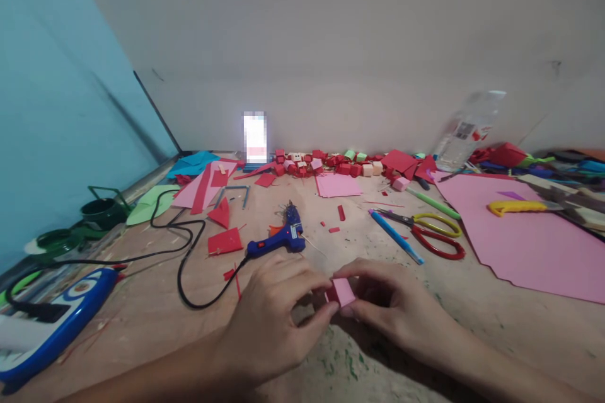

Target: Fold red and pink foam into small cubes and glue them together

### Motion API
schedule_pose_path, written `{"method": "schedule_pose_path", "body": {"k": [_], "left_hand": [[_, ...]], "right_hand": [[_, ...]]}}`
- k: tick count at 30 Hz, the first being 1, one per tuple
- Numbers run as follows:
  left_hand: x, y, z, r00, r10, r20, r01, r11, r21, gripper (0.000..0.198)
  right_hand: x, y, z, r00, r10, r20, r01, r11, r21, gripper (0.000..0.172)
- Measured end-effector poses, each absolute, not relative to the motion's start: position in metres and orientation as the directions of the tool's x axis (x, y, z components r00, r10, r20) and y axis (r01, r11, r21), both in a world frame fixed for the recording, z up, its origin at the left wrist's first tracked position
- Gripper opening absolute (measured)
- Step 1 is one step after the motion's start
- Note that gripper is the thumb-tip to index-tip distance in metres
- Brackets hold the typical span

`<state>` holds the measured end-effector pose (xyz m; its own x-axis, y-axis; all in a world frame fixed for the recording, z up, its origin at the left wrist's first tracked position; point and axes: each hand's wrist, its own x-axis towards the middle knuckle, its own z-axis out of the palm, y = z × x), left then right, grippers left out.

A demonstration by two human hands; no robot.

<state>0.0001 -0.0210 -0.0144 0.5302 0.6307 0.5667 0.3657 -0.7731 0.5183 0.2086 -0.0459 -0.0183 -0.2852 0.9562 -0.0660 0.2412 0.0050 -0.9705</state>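
Note:
Between my two hands is a small folded pink paper box (pixel 344 291), its open side turned toward the left. My left hand (pixel 283 308) pinches its left edge with thumb and fingers. On the right side, the thumb and fingertips of my right hand (pixel 392 299) grip it too. Just beyond my left hand lies a blue glue gun (pixel 278 240) on its side, with a small red light on its body. Past my right hand are scissors (pixel 437 233) with yellow and red handles and a blue pen (pixel 396 236).
A black cord (pixel 184 283) loops across the left, near a blue-and-white power strip (pixel 61 321). Many small paper cubes (pixel 345 169) line the wall beside a lit phone (pixel 255 136). At right are a pink sheet (pixel 534 252), a yellow-handled cutter (pixel 517 207) and a plastic bottle (pixel 467 132).

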Motion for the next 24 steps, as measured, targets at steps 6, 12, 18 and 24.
{"method": "schedule_pose_path", "body": {"k": [6,12,18,24], "left_hand": [[0.0015,-0.0196,-0.0136,0.530,0.635,0.562,0.373,-0.770,0.518,0.015],[0.0002,-0.0182,-0.0147,0.565,0.588,0.578,0.382,-0.808,0.448,0.013],[0.0005,-0.0185,-0.0168,0.562,0.606,0.563,0.400,-0.795,0.456,0.015],[0.0007,-0.0181,-0.0144,0.559,0.647,0.519,0.403,-0.759,0.512,0.011]], "right_hand": [[0.2092,-0.0463,-0.0196,-0.287,0.953,-0.098,0.227,-0.031,-0.973,0.013],[0.2076,-0.0460,-0.0212,-0.295,0.948,-0.117,0.185,-0.063,-0.981,0.016],[0.2074,-0.0456,-0.0162,-0.316,0.941,-0.122,0.214,-0.054,-0.975,0.015],[0.2072,-0.0447,-0.0153,-0.286,0.951,-0.121,0.242,-0.050,-0.969,0.016]]}}
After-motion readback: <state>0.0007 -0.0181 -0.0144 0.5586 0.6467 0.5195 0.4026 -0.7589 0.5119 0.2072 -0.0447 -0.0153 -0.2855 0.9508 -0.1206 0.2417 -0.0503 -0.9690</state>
